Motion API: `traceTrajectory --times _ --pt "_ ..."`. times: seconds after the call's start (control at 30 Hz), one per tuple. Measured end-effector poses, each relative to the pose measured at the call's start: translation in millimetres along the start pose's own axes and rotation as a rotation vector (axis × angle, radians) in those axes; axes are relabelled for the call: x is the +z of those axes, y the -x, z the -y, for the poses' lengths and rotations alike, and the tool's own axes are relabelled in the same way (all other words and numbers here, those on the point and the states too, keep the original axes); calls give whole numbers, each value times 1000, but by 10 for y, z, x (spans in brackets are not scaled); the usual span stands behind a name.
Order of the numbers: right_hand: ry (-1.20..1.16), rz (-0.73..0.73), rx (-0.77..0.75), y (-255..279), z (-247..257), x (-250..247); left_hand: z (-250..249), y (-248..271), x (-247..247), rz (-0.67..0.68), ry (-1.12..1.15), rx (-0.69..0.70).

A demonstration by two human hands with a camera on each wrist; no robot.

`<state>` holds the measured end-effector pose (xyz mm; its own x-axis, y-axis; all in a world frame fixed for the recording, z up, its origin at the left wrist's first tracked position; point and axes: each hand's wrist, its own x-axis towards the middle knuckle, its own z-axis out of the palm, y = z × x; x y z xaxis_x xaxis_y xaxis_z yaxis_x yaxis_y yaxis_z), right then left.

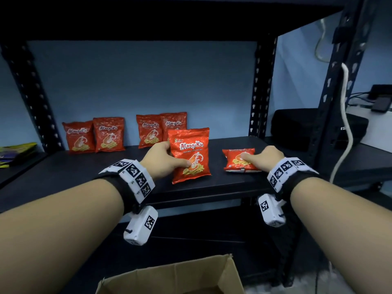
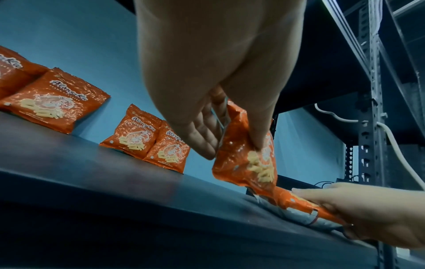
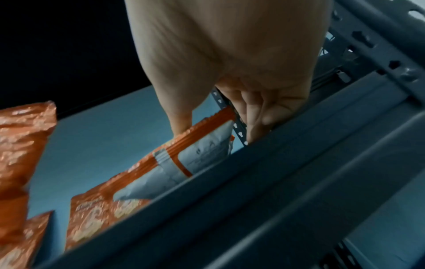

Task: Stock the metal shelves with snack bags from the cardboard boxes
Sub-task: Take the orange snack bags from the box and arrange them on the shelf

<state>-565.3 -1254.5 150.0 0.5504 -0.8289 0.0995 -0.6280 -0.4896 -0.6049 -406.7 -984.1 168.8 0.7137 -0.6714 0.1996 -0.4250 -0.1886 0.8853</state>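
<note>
A red snack bag stood upright near the front edge of the dark metal shelf, pinched by the left hand, thumb on its face and fingers behind. Just to its right, apart from it, a small stack of bags lay flat by the same edge; the right hand gripped it, thumb on top. Four more bags leaned against the blue back wall, with bare shelf between them and the hands. An open cardboard box sat below.
</note>
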Motion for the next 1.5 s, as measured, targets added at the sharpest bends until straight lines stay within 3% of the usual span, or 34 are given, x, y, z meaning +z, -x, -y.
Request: traceTrajectory --times 0.13,0.33,0.57,0.77,0.93,1.03,1.17,1.27,1.4,1.5 --pt "-197 145 67 -132 -15 -63 0 -55 47 42 -14 -27" --pt "-437 333 -39 -175 -32 -121 -42 -165 52 93 -57 -86" --pt "-480 184 -146 -526 7 -306 -191 -561 181 8 -113 -102" --pt "-434 72 -168 -1151 139 -352 -329 -1275 387 -103 -157 -101" --pt "-289 111 -153 -1786 230 -339 -222 -1983 684 -75 -219 -127" --pt "-293 169 -110 -2162 230 -276 -159 -2357 805 -62 -294 -118" --pt "-327 218 -67 -2505 280 -193 -74 -2744 926 -18 -231 -138" --pt "-315 213 -15 -2678 301 -104 1 -2925 1027 -1 -196 -141" --pt "-304 180 5 -2808 328 34 87 -3029 1003 9 -378 -128" --pt "-340 120 43 -2794 330 112 75 -3030 939 39 -388 -183"
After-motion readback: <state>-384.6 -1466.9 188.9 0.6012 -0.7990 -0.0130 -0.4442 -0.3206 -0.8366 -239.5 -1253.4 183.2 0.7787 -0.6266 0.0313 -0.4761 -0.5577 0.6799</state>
